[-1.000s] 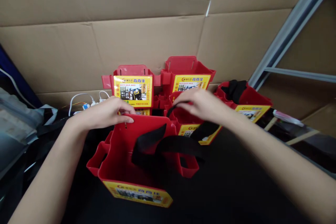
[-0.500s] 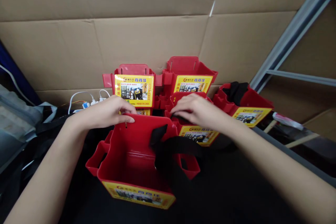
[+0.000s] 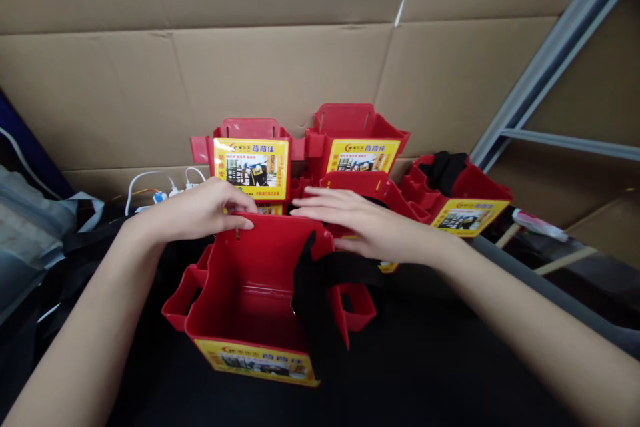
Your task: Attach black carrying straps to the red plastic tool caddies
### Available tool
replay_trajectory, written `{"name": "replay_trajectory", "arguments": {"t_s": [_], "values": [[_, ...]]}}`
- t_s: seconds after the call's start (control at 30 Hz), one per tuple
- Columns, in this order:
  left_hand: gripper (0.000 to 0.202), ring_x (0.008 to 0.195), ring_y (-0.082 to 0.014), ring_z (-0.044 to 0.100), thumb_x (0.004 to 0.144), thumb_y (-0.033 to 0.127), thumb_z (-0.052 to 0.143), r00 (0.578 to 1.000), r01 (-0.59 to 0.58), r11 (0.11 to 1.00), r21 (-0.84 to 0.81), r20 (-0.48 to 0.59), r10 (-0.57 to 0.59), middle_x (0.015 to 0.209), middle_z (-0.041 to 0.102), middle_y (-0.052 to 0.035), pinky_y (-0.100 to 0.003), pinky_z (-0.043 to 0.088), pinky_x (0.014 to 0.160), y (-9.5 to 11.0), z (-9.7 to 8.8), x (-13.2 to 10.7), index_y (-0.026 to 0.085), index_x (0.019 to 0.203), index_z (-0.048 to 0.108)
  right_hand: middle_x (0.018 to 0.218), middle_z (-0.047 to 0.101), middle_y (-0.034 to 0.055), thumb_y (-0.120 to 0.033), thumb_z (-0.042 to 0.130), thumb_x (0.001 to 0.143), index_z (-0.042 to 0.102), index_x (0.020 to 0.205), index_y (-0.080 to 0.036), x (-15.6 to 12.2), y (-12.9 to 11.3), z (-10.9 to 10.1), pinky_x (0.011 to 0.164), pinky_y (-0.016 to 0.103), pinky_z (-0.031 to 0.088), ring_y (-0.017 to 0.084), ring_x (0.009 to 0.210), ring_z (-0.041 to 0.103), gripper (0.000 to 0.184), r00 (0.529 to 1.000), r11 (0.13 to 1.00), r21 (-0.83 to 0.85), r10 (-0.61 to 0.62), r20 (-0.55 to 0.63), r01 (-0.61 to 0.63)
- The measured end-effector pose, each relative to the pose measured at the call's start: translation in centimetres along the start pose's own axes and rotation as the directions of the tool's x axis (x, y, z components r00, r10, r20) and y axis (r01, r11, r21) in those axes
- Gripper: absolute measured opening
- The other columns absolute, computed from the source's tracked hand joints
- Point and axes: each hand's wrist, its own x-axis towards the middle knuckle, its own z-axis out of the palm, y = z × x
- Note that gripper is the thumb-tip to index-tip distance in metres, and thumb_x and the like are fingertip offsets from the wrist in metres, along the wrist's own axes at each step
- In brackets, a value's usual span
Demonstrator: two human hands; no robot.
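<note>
A red plastic tool box [image 3: 235, 300] with side pockets and a yellow label stands in front of me, its open top tilted toward me. My left hand [image 3: 215, 210] pinches the upper edge of its back panel near a slot. A black webbing strap [image 3: 317, 307] runs over the right side of the box and hangs partly inside it. Beside the back panel's right corner, my right hand [image 3: 363, 223] has its fingers stretched out and spread; I see nothing held in it. Whether its fingertips touch the panel, I cannot tell.
Behind stand more red tool boxes [image 3: 360, 121], some stacked. One at the right [image 3: 425, 177] holds a bundled black strap [image 3: 447, 170]. White plugs and cables [image 3: 175, 190] lie at left. A cardboard wall [image 3: 280, 73] closes the back, and a metal frame [image 3: 550, 47] slants at right.
My right hand has left the box behind, moved left toward the front box's back panel and straightened its fingers. The strap now lies lower over the box's right side. My left hand keeps its hold.
</note>
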Motion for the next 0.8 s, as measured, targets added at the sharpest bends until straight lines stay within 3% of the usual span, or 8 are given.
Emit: {"name": "replay_trajectory", "arguments": {"t_s": [0.1, 0.17, 0.27, 0.33, 0.4, 0.47, 0.57, 0.8], "values": [[0.017, 0.072, -0.0116, 0.061, 0.083, 0.029, 0.054, 1.000, -0.007, 1.000, -0.006, 0.001, 0.007, 0.083, 0.069, -0.0002, -0.018, 0.043, 0.063, 0.1, 0.0, 0.0, 0.018, 0.090, 0.065, 0.109, 0.065, 0.0025, -0.019, 0.045, 0.087, 0.062, 0.108, -0.020, 0.8, 1.2, 0.3, 0.100, 0.039, 0.037, 0.016, 0.102, 0.057, 0.027, 1.000, 1.000, 0.017, -0.015, 0.003, 0.015], [0.017, 0.070, -0.0113, 0.061, 0.083, 0.029, 0.053, 1.000, -0.012, 1.000, -0.002, -0.001, 0.012, 0.081, 0.069, -0.0001, -0.018, 0.043, 0.062, 0.1, -0.1, 0.0, 0.018, 0.088, 0.065, 0.096, 0.068, 0.0047, -0.019, 0.047, 0.086, 0.067, 0.095, -0.018, 0.1, 3.0, -0.6, 0.090, 0.037, 0.044, 0.018, 0.091, 0.062, 0.022, 0.985, 0.986, -0.044, 0.159, -0.066, -0.162], [0.016, 0.069, -0.0109, 0.060, 0.083, 0.028, 0.054, 1.000, -0.005, 1.000, 0.007, 0.001, 0.005, 0.080, 0.068, 0.0004, -0.018, 0.042, 0.061, 0.2, -0.1, 0.0, 0.018, 0.087, 0.065, 0.091, 0.068, 0.0107, -0.016, 0.047, 0.081, 0.067, 0.093, -0.014, -2.1, 4.9, -2.4, 0.081, 0.041, 0.046, 0.025, 0.085, 0.063, 0.023, 0.795, 0.813, -0.136, 0.496, -0.348, -0.566], [0.015, 0.069, -0.0108, 0.060, 0.082, 0.026, 0.054, 1.000, 0.000, 1.000, 0.012, -0.002, 0.001, 0.080, 0.068, 0.0005, -0.018, 0.042, 0.061, 0.2, -0.2, 0.0, 0.018, 0.087, 0.065, 0.089, 0.067, 0.0128, -0.019, 0.043, 0.084, 0.063, 0.100, -0.012, -3.4, 4.1, -3.0, 0.077, 0.042, 0.047, 0.026, 0.083, 0.063, 0.027, 0.690, 0.737, -0.106, 0.559, -0.459, -0.668], [0.015, 0.069, -0.0109, 0.060, 0.082, 0.026, 0.054, 1.000, 0.002, 1.000, 0.013, -0.001, -0.002, 0.081, 0.068, 0.0005, -0.019, 0.042, 0.061, 0.2, -0.2, 0.0, 0.018, 0.087, 0.065, 0.095, 0.067, 0.0101, -0.029, 0.040, 0.089, 0.057, 0.110, -0.015, -4.2, 1.7, -2.7, 0.075, 0.035, 0.049, 0.022, 0.085, 0.063, 0.031, 0.744, 0.797, -0.030, 0.548, -0.382, -0.603], [0.016, 0.070, -0.0111, 0.060, 0.082, 0.027, 0.053, 1.000, 0.008, 1.000, 0.014, 0.002, -0.008, 0.081, 0.068, 0.0004, -0.019, 0.042, 0.062, 0.2, -0.1, 0.0, 0.018, 0.088, 0.065, 0.101, 0.066, 0.0057, -0.039, 0.044, 0.088, 0.053, 0.115, -0.020, -4.5, -1.3, -1.6, 0.070, 0.028, 0.050, 0.018, 0.086, 0.063, 0.035, 0.858, 0.867, 0.129, 0.496, -0.130, -0.481], [0.017, 0.071, -0.0114, 0.060, 0.083, 0.028, 0.053, 1.000, 0.019, 1.000, 0.016, -0.001, -0.019, 0.081, 0.068, 0.0003, -0.019, 0.042, 0.062, 0.3, -0.1, 0.0, 0.018, 0.089, 0.064, 0.093, 0.069, 0.0036, -0.045, 0.049, 0.085, 0.055, 0.113, -0.021, -4.7, -4.3, -0.1, 0.060, 0.025, 0.049, 0.016, 0.073, 0.065, 0.037, 0.876, 0.857, 0.183, 0.466, 0.121, -0.481], [0.017, 0.068, -0.0120, 0.060, 0.085, 0.028, 0.050, 0.999, 0.037, 0.994, 0.106, 0.006, -0.038, 0.078, 0.067, -0.0005, -0.022, 0.044, 0.063, 0.3, -0.1, -0.1, 0.018, 0.085, 0.063, 0.068, 0.065, 0.0025, -0.037, 0.043, 0.089, 0.059, 0.077, -0.019, -5.1, -3.3, -2.5, 0.053, 0.026, 0.043, 0.016, 0.056, 0.059, 0.027, 0.910, 0.911, 0.048, 0.412, -0.031, -0.411]]}}
